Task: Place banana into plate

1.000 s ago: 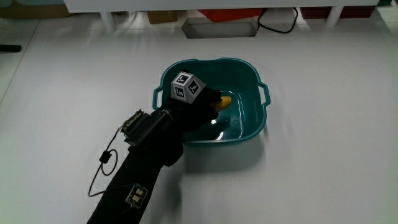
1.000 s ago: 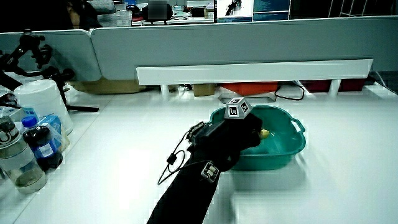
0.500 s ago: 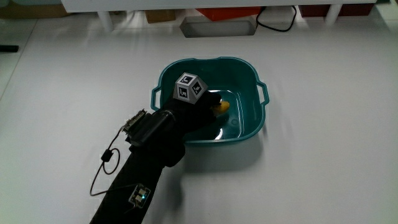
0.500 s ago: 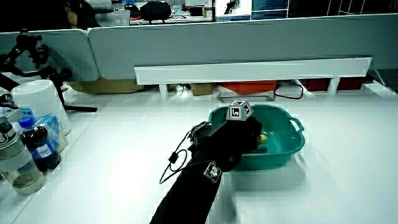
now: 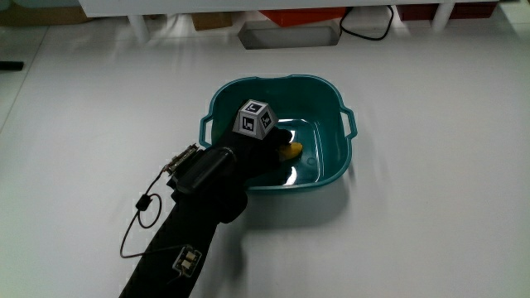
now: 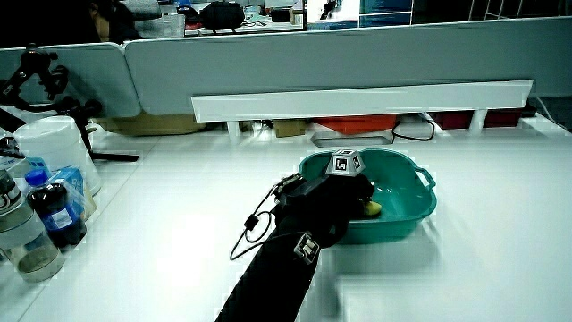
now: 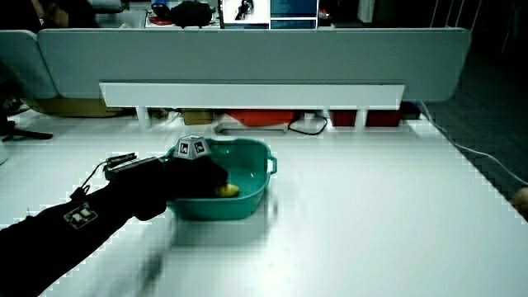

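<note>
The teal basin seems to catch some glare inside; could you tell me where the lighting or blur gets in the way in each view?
Main view: a bright reflection sits on the floor of the teal basin beside the banana, which the hand mostly hides. In a side view, the forearm smears near the table's edge. In a side view, the basin's shadow falls on the table nearer the person.

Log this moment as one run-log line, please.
hand: inside teal basin, over banana | banana: low in basin | grasp: cannot tell | release: unconfirmed
</note>
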The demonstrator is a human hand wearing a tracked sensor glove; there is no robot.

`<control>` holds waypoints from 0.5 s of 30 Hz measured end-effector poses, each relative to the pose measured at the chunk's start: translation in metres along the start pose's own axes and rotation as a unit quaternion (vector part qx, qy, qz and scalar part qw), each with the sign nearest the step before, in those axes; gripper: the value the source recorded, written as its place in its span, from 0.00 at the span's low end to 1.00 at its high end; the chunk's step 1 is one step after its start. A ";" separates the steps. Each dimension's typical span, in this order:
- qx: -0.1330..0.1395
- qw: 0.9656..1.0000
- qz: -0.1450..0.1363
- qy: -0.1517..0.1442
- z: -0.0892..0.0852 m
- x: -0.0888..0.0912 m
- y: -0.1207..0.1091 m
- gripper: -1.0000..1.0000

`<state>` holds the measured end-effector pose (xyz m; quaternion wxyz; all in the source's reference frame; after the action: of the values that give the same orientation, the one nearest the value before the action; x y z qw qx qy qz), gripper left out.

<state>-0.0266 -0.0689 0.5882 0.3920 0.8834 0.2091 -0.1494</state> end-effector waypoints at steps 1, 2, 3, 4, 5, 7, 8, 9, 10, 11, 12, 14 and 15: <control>-0.006 1.000 0.003 0.003 0.001 0.002 -0.001 0.50; -0.005 1.000 0.005 0.016 0.003 0.003 -0.003 0.50; -0.010 1.000 0.006 0.011 0.003 0.003 -0.003 0.50; -0.011 1.000 0.008 0.009 0.003 0.003 -0.003 0.50; -0.008 1.000 0.004 0.014 0.001 0.001 -0.001 0.50; -0.013 1.000 0.005 0.020 0.002 0.003 -0.003 0.45; -0.017 1.000 0.010 0.017 0.002 0.002 -0.003 0.42; -0.020 1.000 0.015 0.014 0.002 0.002 -0.003 0.39; -0.020 1.000 0.015 0.008 -0.001 -0.001 0.000 0.37; -0.016 1.000 0.012 0.005 0.001 0.001 -0.003 0.34; -0.018 1.000 0.008 0.004 -0.001 0.000 0.000 0.32; -0.023 1.000 0.010 0.002 0.000 0.001 -0.002 0.26; -0.024 1.000 0.011 0.005 -0.001 -0.001 0.000 0.24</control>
<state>-0.0272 -0.0680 0.5890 0.4133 0.8768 0.2049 -0.1361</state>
